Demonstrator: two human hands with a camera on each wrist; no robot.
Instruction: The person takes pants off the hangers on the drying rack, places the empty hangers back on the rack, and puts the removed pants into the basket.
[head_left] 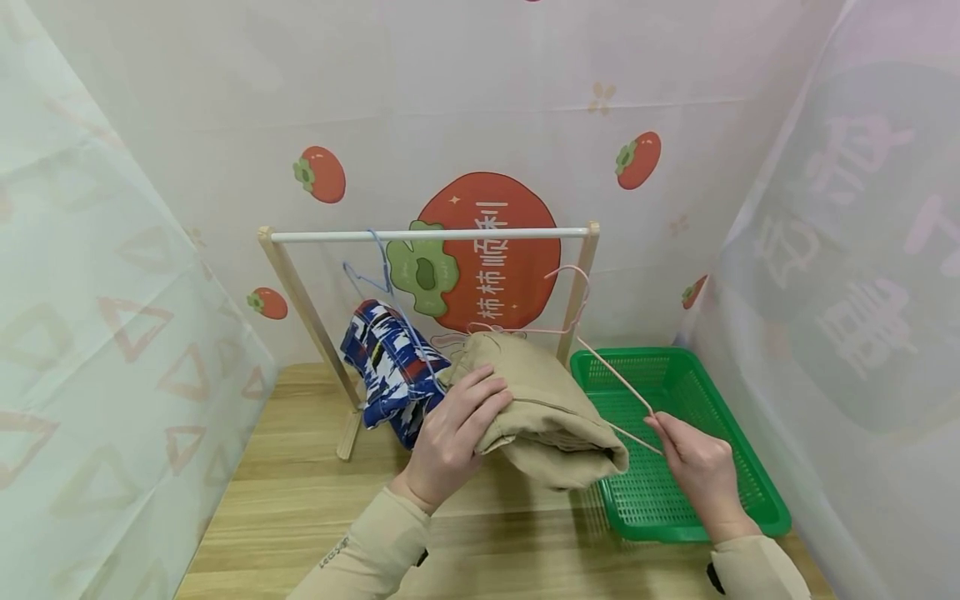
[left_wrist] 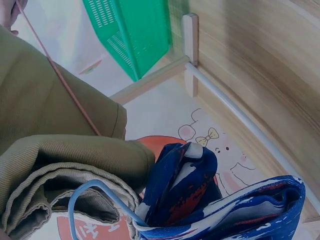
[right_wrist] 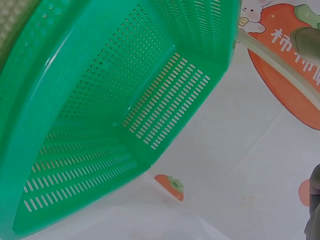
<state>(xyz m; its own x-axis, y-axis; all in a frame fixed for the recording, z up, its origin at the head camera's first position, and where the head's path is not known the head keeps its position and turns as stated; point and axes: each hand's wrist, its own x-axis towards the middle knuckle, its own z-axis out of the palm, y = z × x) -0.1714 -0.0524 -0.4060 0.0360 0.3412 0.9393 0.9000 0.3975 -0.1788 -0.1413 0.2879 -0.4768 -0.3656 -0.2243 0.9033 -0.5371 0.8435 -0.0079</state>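
Note:
Khaki trousers [head_left: 536, 392], folded over, hang across a pink clothes hanger [head_left: 617, 372] in front of the rack. My left hand [head_left: 453, 437] holds them from the left, fingers over the cloth and thumb hidden. At the hanger's right corner, my right hand [head_left: 703, 468] grips the wire. The pink hook points up, apart from the rail. Just left of the trousers, a blue, white and red patterned garment [head_left: 386, 354] hangs on a blue hanger [head_left: 387, 282]. In the left wrist view, the trousers [left_wrist: 60, 95] show their folded layers beside the patterned garment [left_wrist: 182, 185].
A clothes rack with a white rail [head_left: 427, 236] and wooden legs stands at the back of the wooden table [head_left: 255, 500]. The blue hanger hooks on its rail. A green perforated basket [head_left: 750, 475] sits at the right, below my right hand. Printed cloth walls [head_left: 465, 75] enclose the table.

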